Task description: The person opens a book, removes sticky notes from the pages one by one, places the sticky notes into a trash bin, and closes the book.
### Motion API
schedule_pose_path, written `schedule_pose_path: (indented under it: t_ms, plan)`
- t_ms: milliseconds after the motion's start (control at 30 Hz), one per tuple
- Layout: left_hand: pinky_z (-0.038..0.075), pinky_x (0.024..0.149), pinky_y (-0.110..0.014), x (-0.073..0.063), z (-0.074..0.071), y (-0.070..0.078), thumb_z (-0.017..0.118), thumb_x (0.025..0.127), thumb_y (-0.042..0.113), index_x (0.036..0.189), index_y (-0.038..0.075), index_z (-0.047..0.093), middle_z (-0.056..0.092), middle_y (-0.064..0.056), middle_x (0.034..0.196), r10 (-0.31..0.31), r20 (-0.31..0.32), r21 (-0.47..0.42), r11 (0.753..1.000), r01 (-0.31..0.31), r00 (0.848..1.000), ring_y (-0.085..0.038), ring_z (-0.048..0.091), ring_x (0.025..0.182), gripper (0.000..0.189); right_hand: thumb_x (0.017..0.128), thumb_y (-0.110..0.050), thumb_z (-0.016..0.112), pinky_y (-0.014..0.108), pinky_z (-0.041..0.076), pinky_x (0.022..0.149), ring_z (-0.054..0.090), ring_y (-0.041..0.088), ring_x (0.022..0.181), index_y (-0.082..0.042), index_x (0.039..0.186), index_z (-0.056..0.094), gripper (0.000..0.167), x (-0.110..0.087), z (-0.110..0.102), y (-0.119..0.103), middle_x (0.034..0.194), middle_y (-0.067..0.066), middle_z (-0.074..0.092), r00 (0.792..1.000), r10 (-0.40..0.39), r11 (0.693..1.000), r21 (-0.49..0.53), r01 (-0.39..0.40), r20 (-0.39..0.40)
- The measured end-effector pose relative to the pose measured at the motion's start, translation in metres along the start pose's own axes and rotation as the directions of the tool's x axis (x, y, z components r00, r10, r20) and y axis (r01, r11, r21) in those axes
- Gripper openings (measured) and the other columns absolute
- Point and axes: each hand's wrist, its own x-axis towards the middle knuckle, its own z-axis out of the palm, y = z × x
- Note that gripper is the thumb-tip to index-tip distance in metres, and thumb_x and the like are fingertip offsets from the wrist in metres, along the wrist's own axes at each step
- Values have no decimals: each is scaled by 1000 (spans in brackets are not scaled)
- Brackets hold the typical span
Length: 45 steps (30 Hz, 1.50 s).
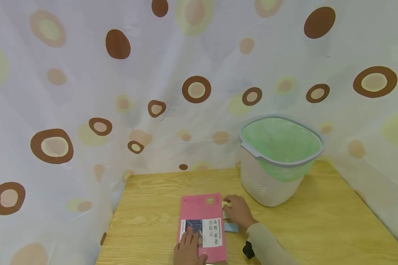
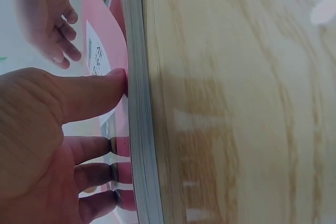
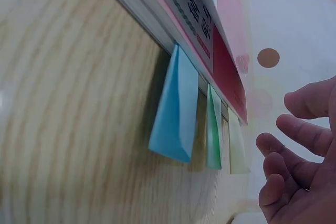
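Lying low in the middle of the head view, the pink Tom Sawyer book (image 1: 200, 209) was on a yellow wooden table (image 1: 146, 221). It had a white label (image 1: 213, 232) with black Chinese writing and a small picture. The left hand (image 1: 188, 250) rested on the book near the bottom of the frame. Its fingers were out straight on the cover, and they had hold of nothing. The right hand (image 1: 238, 211) was just beside the book's top right edge, with its fingers a little bent. A yellow paper tab (image 1: 224, 204), a green paper tab (image 1: 226, 215) and a blue paper tab (image 1: 231, 227) stuck out from that side. Right of the middle stood a white basket (image 1: 268, 187) with a green bag (image 1: 282, 136) in it. A white sheet with brown spots (image 1: 119, 92) hung behind.

From the left wrist, the book's pages ran down the middle of the frame. The left thumb (image 2: 94, 94) touched the cover by the edge, and the other fingers lay straight on it, lower down. The right hand was at the upper left, its fingers loosely bent and gripping nothing.

From the right wrist, the book slanted across the top. The three tabs hung out from its pages near the middle. The right hand was at the lower right, fingers loose and spread a bit, holding nothing, with a little gap showing between it and the yellow paper tab.
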Motion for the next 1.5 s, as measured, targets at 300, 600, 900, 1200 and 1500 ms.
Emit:
schedule_pose_path:
  t_ms: [300, 600, 900, 1200, 1500]
  plan:
    - [42, 106, -64, 0, -4, -3, 75, 73, 43, 139, 9, 52, 48, -13, 150, -38, 39, -12, 999, 39, 998, -39, 46, 137, 77, 88, -14, 64, 50, 56, 90, 66, 32, 101, -1, 109, 71, 26, 19, 14, -5, 107, 15, 72, 997, 51, 998, -44, -48, 50]
    - [41, 107, -64, -1, -6, -2, 76, 75, 44, 140, 11, 51, 46, -12, 153, -31, 50, -39, 999, 33, 998, -40, 45, 138, 77, 82, -12, 68, 39, 54, 67, 61, 23, 79, -2, 100, 70, 20, 22, 19, -6, 90, 11, 71, 996, 79, 989, -126, -74, 34]
    - [40, 108, -65, -2, -5, -4, 75, 76, 45, 141, 9, 50, 45, -14, 153, -14, 53, -52, 998, 17, 998, -41, 44, 138, 77, 80, -8, 66, 48, 57, 74, 66, 31, 90, 0, 105, 71, 26, 24, 26, -9, 100, 16, 73, 988, 142, 973, -190, -128, 62]
    - [39, 109, -65, -6, -4, -4, 73, 77, 46, 141, 8, 50, 43, -15, 155, 13, 22, -63, 998, -12, 1000, -41, 43, 140, 78, 82, -10, 66, 44, 57, 74, 63, 23, 82, 0, 109, 70, 30, 25, 27, -11, 101, 14, 73, 986, 155, 978, -151, -145, 57]
    - [37, 112, -64, -6, -1, -7, 72, 80, 47, 145, 10, 47, 39, -14, 158, 15, 23, -69, 998, -13, 1000, -40, 39, 143, 79, 87, -13, 63, 37, 55, 70, 63, 21, 82, 2, 132, 57, 48, 22, 21, -32, 101, 12, 69, 990, 139, 989, 60, -138, -8]
